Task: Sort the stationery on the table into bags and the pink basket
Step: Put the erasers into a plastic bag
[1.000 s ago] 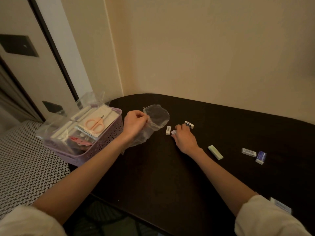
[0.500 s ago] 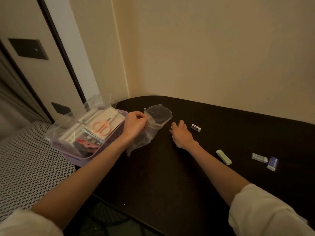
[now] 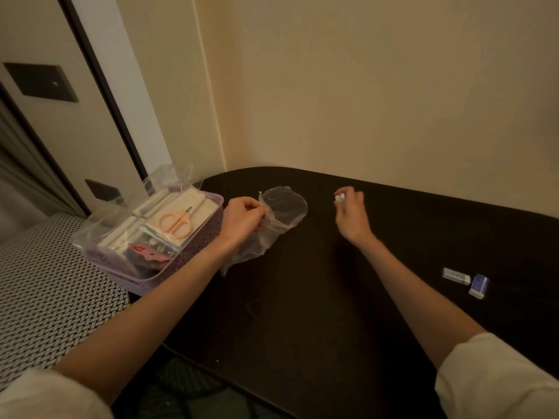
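My left hand (image 3: 245, 218) pinches the rim of a clear plastic bag (image 3: 282, 207), holding its round mouth open above the dark table (image 3: 302, 297). To the right of the bag, my right hand (image 3: 351, 213) is raised off the table and grips small white erasers (image 3: 339, 197) at its fingertips. A white eraser (image 3: 456, 275) and a blue-sleeved eraser (image 3: 479, 286) lie on the table at the right. The pink basket (image 3: 187, 258) stands at the table's left end, filled with bagged stationery and orange scissors (image 3: 177, 220).
A beige wall runs close behind the table. A woven black-and-white surface (image 3: 45, 297) lies left of the basket. The table's front edge curves past my left forearm.
My right hand gathered the small erasers near the bag, lifted off the table and now holds them beside the bag's mouth. The green eraser is out of sight. The left hand kept its hold.
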A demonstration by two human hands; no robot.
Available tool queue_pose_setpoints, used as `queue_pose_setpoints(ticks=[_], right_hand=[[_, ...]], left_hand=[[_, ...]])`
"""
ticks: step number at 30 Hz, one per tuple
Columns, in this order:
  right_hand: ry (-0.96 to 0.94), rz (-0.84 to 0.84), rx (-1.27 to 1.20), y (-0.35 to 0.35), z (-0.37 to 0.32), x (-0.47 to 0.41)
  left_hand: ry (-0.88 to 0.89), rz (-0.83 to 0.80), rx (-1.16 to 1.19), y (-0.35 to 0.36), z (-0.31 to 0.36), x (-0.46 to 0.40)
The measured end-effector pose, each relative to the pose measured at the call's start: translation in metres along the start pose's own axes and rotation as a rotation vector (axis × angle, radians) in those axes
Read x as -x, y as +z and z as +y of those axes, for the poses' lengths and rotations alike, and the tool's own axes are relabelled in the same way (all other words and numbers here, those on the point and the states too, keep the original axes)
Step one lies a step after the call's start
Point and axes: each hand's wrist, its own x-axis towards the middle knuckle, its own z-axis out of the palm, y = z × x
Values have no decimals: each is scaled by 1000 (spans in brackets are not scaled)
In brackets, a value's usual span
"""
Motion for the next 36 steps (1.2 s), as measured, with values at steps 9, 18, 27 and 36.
queue_pose_setpoints(ticks=[9,18,27,36], right_hand=[[-306,-452,591,-14,28,-23],[-203,-474,608,-7,23,-23],[256,-241,-636,-68,-45,6],[254,-782,-261,-87,-99,51]], left_hand=[[12,-53,15,11,0,1],[6,-68,22,12,-1,3],[-10,-88,22,26,2,7],[-43,-157,45,39,13,26]])
